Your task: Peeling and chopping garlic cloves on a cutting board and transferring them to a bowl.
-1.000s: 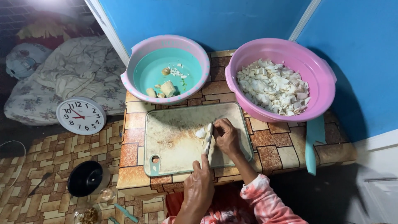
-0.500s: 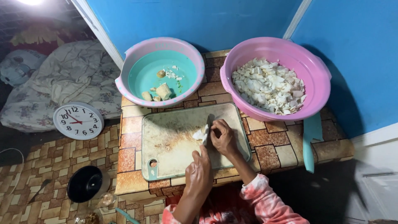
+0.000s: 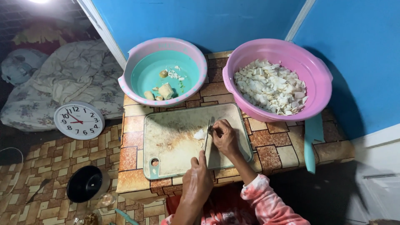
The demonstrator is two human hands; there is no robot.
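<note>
A pale cutting board point(image 3: 175, 141) with a teal rim lies on the tiled table. On it rests a small white piece of food point(image 3: 199, 134). My left hand point(image 3: 196, 182) grips the handle of a knife point(image 3: 206, 135) whose blade points away from me, against the piece. My right hand point(image 3: 225, 137), in a pink patterned sleeve, holds the piece from the right, fingertips by the blade. A pink basin point(image 3: 321, 79) at the back right holds several white cut slices point(image 3: 270, 86). A teal-lined basin point(image 3: 137, 62) at the back left holds a few yellowish chunks point(image 3: 166, 90).
The table point(image 3: 275, 154) stands against a blue wall. A teal flat tool point(image 3: 311, 141) lies at its right edge. On the floor to the left are a round wall clock point(image 3: 78, 120), a black bowl point(image 3: 86, 183), crumpled bedding point(image 3: 71, 79) and a fan point(image 3: 18, 66).
The two hands stay at the white piece with the knife; the blade has shifted slightly along it. The view has shifted a little.
</note>
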